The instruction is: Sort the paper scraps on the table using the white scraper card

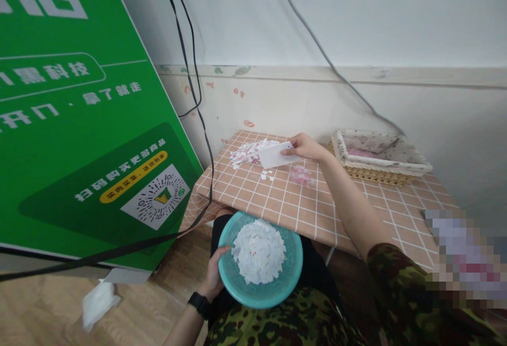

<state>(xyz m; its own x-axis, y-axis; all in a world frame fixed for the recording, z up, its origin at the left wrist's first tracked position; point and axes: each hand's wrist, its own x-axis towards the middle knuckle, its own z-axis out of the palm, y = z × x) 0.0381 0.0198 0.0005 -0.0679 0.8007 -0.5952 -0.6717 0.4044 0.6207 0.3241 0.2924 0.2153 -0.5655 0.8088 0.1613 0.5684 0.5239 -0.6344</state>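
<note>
My left hand (216,272) grips the left rim of a teal plastic colander (293,261), which rests on my lap below the table edge. A heap of small white paper pieces (259,251) fills its middle. Over the table, my right hand (303,147) is closed on a flat white card (275,157), holding it tilted by its right end. Just behind and left of the card lies a spread of white and pink paper bits (247,151). A few loose bits (267,175) lie in front of the card, and a small pink clump (301,175) sits below my right hand.
A lined wicker basket (380,176) with something pink inside stands at the table's back right. The table wears a checked cloth (317,214). A green sign (91,124) leans at left, with a black cable (209,177) hanging before it. A white bag (99,304) lies on the floor.
</note>
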